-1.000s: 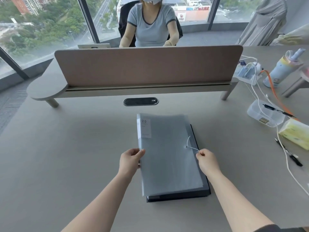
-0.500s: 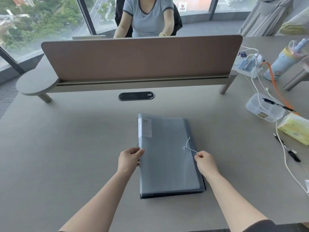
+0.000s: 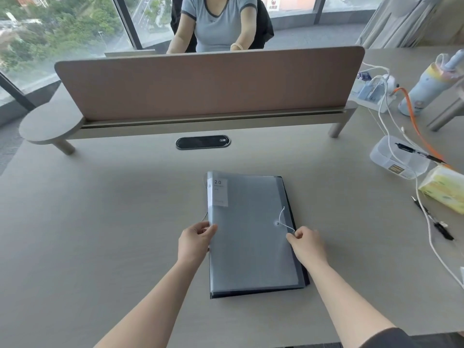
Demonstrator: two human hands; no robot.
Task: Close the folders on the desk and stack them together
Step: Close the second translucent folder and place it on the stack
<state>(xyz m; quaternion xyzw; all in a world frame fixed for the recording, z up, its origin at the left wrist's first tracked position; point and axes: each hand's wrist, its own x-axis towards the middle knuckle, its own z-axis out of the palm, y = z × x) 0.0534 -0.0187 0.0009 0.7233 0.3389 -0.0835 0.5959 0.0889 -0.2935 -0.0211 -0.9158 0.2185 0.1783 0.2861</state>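
A translucent grey folder (image 3: 248,232) with a white "20" label lies closed on top of a black folder (image 3: 296,249), whose edge shows along the right and the bottom. Both rest in the middle of the desk (image 3: 100,222). My left hand (image 3: 194,241) pinches the grey folder's left edge. My right hand (image 3: 306,244) pinches the white elastic cord (image 3: 286,226) that runs from the button on the grey cover.
A brown divider screen (image 3: 208,84) on a low shelf crosses the desk behind the folders, and a person sits beyond it. At the right lie a clear plastic box (image 3: 399,159), a tissue pack (image 3: 444,187), cables, pens and a pale blue bottle (image 3: 424,89).
The two folders have lined up more squarely, with less of the black one showing on the right. Both hands keep the same hold; the view has tilted down slightly.
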